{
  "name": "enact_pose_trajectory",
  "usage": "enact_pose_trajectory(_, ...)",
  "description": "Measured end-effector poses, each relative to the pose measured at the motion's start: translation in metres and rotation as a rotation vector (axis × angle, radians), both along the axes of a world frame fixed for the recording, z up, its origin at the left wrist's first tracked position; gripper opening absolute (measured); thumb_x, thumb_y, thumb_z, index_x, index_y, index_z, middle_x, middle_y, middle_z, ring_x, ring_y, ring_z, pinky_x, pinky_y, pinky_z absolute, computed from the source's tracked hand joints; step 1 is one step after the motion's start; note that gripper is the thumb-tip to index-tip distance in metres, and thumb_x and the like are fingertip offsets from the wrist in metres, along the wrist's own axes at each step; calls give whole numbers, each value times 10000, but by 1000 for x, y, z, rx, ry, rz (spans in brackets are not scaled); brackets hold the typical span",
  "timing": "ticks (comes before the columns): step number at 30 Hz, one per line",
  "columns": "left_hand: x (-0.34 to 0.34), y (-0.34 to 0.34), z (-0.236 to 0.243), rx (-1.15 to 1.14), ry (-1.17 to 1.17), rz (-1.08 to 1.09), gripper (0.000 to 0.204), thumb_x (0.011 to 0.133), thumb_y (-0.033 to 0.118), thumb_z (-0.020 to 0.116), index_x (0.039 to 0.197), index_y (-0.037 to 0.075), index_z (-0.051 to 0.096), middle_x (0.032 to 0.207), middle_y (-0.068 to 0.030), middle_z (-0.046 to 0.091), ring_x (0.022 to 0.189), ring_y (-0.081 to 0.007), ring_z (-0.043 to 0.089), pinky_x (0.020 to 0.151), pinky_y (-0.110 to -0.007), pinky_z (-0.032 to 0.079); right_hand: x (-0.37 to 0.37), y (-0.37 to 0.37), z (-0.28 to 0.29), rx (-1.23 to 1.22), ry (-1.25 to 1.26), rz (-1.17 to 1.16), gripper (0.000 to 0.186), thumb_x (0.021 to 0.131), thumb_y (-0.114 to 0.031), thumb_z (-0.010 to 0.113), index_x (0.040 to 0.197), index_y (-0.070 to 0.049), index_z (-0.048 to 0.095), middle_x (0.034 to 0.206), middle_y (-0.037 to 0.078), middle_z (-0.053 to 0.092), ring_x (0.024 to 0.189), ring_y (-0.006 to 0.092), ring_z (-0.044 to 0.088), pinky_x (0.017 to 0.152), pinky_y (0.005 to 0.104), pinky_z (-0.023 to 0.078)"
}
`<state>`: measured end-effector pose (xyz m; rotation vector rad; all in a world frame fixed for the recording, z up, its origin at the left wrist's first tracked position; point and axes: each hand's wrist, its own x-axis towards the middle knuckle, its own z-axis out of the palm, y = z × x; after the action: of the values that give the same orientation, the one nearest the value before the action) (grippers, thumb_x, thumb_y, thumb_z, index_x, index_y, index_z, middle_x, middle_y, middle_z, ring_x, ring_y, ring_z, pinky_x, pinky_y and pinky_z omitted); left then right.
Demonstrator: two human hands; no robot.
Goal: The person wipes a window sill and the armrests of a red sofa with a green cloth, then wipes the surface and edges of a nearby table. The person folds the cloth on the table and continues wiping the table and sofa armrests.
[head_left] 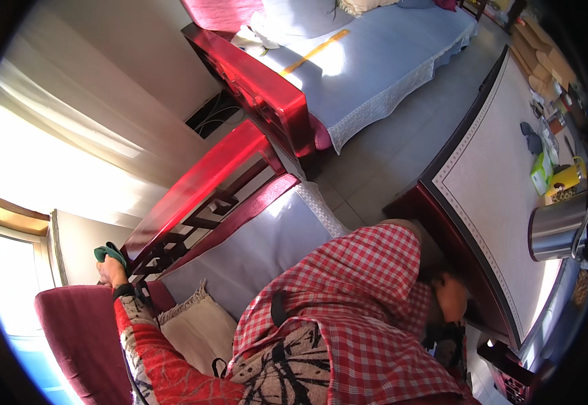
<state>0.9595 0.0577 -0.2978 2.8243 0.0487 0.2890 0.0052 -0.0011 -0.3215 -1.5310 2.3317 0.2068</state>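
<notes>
Green cloth (108,251), gripped in the curled left hand (112,271), probably wipes best pressed flat along the red armrest (196,182); right hand (451,298): cannot tell opening or hold.

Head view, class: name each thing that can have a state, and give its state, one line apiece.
Green cloth, bunched in the left hand, at the end of the red armrest
Right hand, low beside the table, grip unclear
Checked garment, worn, creased
Fringed cushion, lying on the seat
Pale curtain, hanging, sunlit
Metal pot, standing on the table
</notes>
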Motion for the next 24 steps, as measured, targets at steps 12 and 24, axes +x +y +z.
enact_pose_trajectory(12,-174,-49,-1,-224,-446,-631,562,999,328,592,1474,34,529,1467,-318,506,1337,-485,485,1178,-547,330,-1,-14,-7,-107,-150,11,405,908,-317,688,1232,-77,723,1139,237,722,1057,430,687,913,495,538)
enact_pose_trajectory(24,-426,-275,58,-31,-578,-1458,675,797,209,785,1385,-4,531,1437,-216,550,1382,-456,465,1156,-537,382,-6,-6,-21,-145,-58,62,361,907,-280,700,1197,-68,728,1064,243,726,997,436,694,869,507,544)
